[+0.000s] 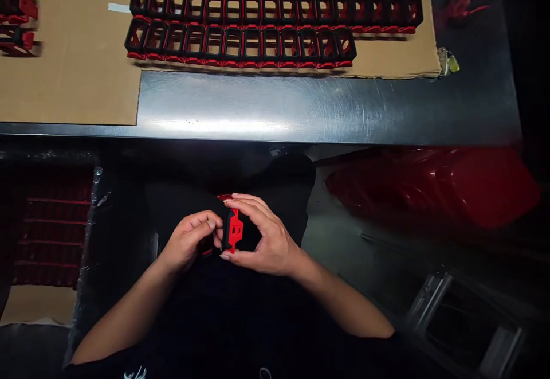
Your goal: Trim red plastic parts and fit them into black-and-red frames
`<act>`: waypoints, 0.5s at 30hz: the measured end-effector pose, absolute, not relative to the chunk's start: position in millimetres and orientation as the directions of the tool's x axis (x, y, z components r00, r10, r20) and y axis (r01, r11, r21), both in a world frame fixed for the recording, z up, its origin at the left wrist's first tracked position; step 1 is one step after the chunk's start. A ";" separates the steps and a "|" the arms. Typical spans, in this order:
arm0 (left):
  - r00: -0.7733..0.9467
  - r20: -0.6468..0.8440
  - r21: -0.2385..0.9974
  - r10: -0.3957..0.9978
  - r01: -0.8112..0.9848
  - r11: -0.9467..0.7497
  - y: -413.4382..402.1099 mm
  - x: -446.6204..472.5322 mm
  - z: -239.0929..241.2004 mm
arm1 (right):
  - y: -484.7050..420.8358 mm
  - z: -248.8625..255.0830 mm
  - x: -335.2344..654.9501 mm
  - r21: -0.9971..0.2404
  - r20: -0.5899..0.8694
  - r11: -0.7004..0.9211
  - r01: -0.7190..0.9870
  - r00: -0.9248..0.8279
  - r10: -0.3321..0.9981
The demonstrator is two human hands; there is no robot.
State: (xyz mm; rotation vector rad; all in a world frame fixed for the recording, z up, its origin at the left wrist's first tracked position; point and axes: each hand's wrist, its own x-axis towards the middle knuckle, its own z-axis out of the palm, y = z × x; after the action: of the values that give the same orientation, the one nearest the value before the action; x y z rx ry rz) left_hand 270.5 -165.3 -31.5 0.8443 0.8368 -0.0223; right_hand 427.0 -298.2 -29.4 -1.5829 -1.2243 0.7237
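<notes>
Both my hands meet over my lap, below the table's edge. My right hand curls round a small red and black plastic part, thumb beneath and fingers over its top. My left hand pinches the same part from the left side, fingers bent. On the brown cardboard sheet at the far side of the table stand two long rows of several black and red frame-shaped parts, set side by side.
The shiny metal table runs across the view. A few more black and red parts lie at the far left. A red bin sits to my right, a crate of red parts to my left.
</notes>
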 end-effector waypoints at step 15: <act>0.814 -0.552 0.719 0.180 0.356 0.598 -170.1 262.9 -27.8 | -303.8 -30.3 430.4 -0.959 0.010 -0.069 0.275 0.276 0.961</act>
State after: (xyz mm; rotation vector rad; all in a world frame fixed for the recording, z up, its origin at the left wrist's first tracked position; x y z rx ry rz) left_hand 262.9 -170.1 -27.8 0.9410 0.6350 -0.1102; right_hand 430.4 -303.8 -30.3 -1.5565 -1.1814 0.8704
